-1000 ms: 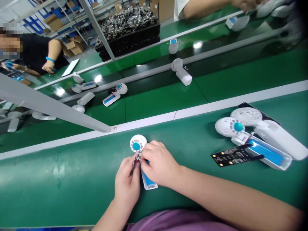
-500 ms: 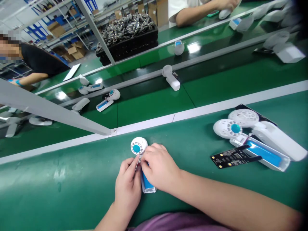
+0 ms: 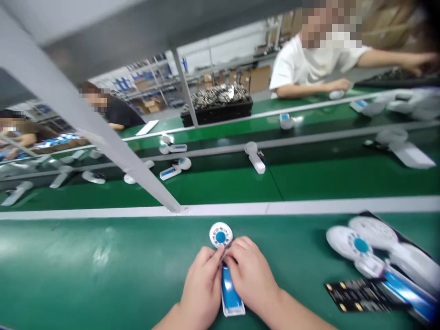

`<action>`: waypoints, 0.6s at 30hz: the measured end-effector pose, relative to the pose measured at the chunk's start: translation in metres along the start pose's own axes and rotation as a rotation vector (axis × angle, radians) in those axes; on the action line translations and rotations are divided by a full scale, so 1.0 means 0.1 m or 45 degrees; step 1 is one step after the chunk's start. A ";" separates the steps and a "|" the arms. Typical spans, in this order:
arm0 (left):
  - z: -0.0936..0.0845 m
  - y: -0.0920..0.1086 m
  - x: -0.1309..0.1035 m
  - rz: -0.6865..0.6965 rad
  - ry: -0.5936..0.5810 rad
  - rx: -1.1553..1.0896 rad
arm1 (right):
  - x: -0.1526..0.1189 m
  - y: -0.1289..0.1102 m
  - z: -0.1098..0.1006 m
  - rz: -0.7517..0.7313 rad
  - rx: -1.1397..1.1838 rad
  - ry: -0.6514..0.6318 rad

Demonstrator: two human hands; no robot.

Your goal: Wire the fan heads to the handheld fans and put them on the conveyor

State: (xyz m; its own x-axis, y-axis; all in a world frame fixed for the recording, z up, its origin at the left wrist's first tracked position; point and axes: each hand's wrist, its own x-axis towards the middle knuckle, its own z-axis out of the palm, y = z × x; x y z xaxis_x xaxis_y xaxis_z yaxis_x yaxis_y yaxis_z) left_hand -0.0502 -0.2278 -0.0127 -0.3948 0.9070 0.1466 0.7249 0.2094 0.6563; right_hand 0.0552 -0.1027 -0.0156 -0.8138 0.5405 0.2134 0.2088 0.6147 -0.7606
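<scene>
A white handheld fan (image 3: 221, 229) lies on the green bench in front of me, its round head with a teal-blue centre pointing away. The open handle holds a blue battery (image 3: 231, 291). My left hand (image 3: 202, 279) is closed at the fan's neck from the left, thumb and forefinger pinched. From the right, my right hand (image 3: 252, 275) is closed at the same spot, its fingertips meeting the left ones. Whatever small part sits between the fingertips is hidden.
To my right lie another opened fan (image 3: 338, 243), a white fan shell (image 3: 421, 268) and a black circuit board (image 3: 357, 293). Beyond a white rail (image 3: 233, 209), more fans lie on a green conveyor (image 3: 220, 185). A slanted metal post (image 3: 127, 160) stands front left. Co-workers sit opposite.
My view has tilted up, so the bench things sit lower and more of the co-workers shows. Both hands stay at the fan's neck, with the fingertips closer together.
</scene>
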 end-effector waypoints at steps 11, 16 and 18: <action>-0.42 -0.28 0.67 0.018 0.321 0.112 | 1.21 0.47 -0.03 0.153 -0.118 0.142; -1.72 -1.36 0.68 -0.258 0.708 0.364 | 2.32 0.40 -0.08 0.061 -0.231 0.260; -2.29 -1.91 0.88 -0.424 0.789 0.435 | 2.70 0.23 0.07 -0.047 -0.261 0.292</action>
State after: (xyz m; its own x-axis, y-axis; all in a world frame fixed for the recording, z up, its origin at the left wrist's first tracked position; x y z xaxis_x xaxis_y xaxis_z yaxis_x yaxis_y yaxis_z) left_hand -0.3525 -0.2720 0.0444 -0.7925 0.4281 0.4344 0.6066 0.6272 0.4885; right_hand -0.1636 0.0533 0.0207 -0.6840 0.6169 0.3894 0.3056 0.7269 -0.6150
